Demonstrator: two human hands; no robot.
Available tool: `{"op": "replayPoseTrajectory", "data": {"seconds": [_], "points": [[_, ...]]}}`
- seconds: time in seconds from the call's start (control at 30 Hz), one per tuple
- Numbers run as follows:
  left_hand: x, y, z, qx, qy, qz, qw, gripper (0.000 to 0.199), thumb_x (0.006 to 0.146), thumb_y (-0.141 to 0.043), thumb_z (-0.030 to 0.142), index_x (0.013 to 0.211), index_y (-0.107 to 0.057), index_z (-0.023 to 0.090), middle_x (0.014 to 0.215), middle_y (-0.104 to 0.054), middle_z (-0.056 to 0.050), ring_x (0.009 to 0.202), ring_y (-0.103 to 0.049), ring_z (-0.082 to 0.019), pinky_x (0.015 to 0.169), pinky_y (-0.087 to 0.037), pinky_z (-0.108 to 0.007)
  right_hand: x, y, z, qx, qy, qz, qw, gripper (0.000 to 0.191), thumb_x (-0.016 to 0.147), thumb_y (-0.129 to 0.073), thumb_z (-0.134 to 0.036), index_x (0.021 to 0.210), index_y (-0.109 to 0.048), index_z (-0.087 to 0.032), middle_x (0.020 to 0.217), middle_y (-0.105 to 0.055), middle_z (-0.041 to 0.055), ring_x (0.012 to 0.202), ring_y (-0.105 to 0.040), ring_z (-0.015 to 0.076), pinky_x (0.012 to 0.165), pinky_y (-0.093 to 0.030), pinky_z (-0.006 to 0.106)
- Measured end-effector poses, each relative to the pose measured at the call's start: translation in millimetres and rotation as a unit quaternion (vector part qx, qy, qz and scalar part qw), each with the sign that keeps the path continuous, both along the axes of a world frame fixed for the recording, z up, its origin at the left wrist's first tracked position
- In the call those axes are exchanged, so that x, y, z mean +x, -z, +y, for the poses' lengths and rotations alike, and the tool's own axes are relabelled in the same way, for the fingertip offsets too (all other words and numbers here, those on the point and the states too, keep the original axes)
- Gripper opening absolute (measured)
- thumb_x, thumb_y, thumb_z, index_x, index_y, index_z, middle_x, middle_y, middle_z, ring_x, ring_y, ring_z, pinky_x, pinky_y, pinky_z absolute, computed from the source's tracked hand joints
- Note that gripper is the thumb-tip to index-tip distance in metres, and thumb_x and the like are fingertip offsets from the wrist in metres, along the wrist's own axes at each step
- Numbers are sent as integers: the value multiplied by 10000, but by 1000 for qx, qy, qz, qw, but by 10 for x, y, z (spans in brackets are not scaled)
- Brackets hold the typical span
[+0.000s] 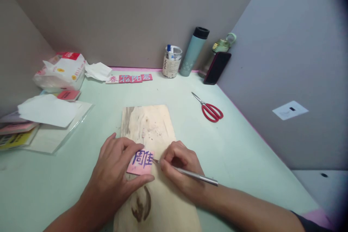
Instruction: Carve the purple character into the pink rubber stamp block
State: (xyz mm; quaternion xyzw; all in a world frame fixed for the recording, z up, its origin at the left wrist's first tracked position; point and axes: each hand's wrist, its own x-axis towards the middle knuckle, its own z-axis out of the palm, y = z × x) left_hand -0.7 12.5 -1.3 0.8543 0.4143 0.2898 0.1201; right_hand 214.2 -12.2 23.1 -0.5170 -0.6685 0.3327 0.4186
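Note:
A pink square tile (139, 168) with a dark blue character on it lies on the wooden board (152, 123). My left hand (116, 166) grips the tile, index finger along its top edge and thumb along its bottom edge. In my right hand (181, 166) is a silver craft knife (198, 176), held like a pen. The knife's tip is at the right edge of the tile, by the character's last strokes; whether it cuts in, I cannot tell. Small crumbs (150, 134) are scattered on the board above the tile.
Red-handled scissors (212, 111) lie at right. Behind stand a pen jar (171, 66), a teal flask (191, 52), a green bottle (221, 45) and a leaning phone (217, 68). Several carved pink tiles (130, 78) form a row. At left are a plastic bag (63, 70) and papers (47, 110).

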Motion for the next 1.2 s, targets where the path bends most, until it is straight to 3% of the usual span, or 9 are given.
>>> {"op": "replayPoseTrajectory", "data": {"seconds": [0.33,0.47,0.6,0.67,0.77,0.97,1.2], "points": [[46,-23,-20,45,2,24,999,527,843,-733,526,1151,-549,140,978,-538,-87,967,-538,-301,1089,-284,-661,-2,18,-8,30,-11,-12,999,224,836,-599,-141,661,-478,-212,654,-599,-20,643,-515,138,660,-379,295],[51,-25,-36,40,-5,23,999,500,842,-747,486,1155,-546,151,982,-540,-85,966,-533,-298,1098,-277,-653,8,33,-6,118,-47,-54,990,218,855,-592,-107,711,-465,-210,674,-612,-18,626,-503,131,669,-372,307],[44,-19,-51,23,-10,15,1000,484,866,-703,530,1154,-551,172,987,-543,-80,968,-536,-296,1114,-257,-648,6,37,20,231,-75,-117,963,239,869,-570,-75,732,-431,-213,648,-603,-14,599,-487,135,647,-340,325],[9,-24,-34,-2,-1,12,1000,504,862,-695,562,1168,-548,191,1005,-549,-75,987,-543,-298,1128,-237,-640,12,26,35,253,-81,-135,955,247,868,-565,-72,726,-423,-215,631,-591,-14,594,-476,139,637,-330,326],[-75,-47,9,-47,35,6,998,529,850,-700,582,1221,-534,243,1069,-557,-62,1047,-542,-305,1143,-209,-619,30,1,45,190,-74,-114,972,230,874,-564,-100,716,-441,-214,635,-583,-20,604,-474,135,652,-356,313],[-125,-95,11,-88,40,-2,995,392,875,-707,374,1214,-532,281,1110,-548,-48,1087,-518,-299,1103,-269,-573,21,-39,30,11,-24,-18,999,225,823,-589,-149,644,-468,-212,643,-571,-19,637,-500,135,622,-376,270],[33,-112,-92,-31,13,-4,999,293,839,-713,319,1064,-556,213,974,-565,-36,980,-568,-273,1128,-274,-592,-20,-60,12,-36,8,5,999,237,809,-601,-183,613,-471,-211,619,-540,-24,625,-490,136,609,-371,268]]}}
